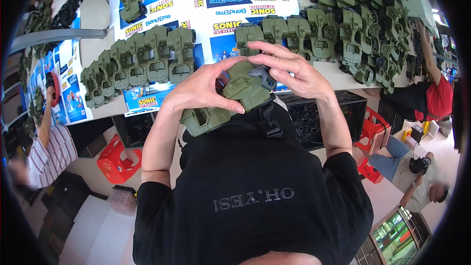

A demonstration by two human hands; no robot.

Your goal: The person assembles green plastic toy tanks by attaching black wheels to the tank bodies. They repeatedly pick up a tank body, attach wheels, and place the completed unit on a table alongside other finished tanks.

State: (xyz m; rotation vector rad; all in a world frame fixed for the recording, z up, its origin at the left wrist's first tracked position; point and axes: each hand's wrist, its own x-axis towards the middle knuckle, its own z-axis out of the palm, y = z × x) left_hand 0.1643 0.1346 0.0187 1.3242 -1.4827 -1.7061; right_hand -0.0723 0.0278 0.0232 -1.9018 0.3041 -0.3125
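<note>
A green plastic toy military vehicle (245, 88) is held tilted in front of my chest, over the table's near edge. My left hand (198, 88) grips its left side, thumb across the top and fingers curling round the far side. The fingers of my right hand (292, 71) bend over the vehicle's right end, where a dark grey part (260, 72) sits; my right thumb is hidden. Just beyond my hands stands another green toy vehicle (249, 34), first in a row running right. To the left, several more green toy vehicles (181, 51) stand side by side.
Printed sheets (196, 0) cover the white table. Many green vehicles (351, 34) crowd its right side. Black crates (314, 118) stand below the near edge, with red stools (117, 159) nearby. Other people (51, 152) are at both sides.
</note>
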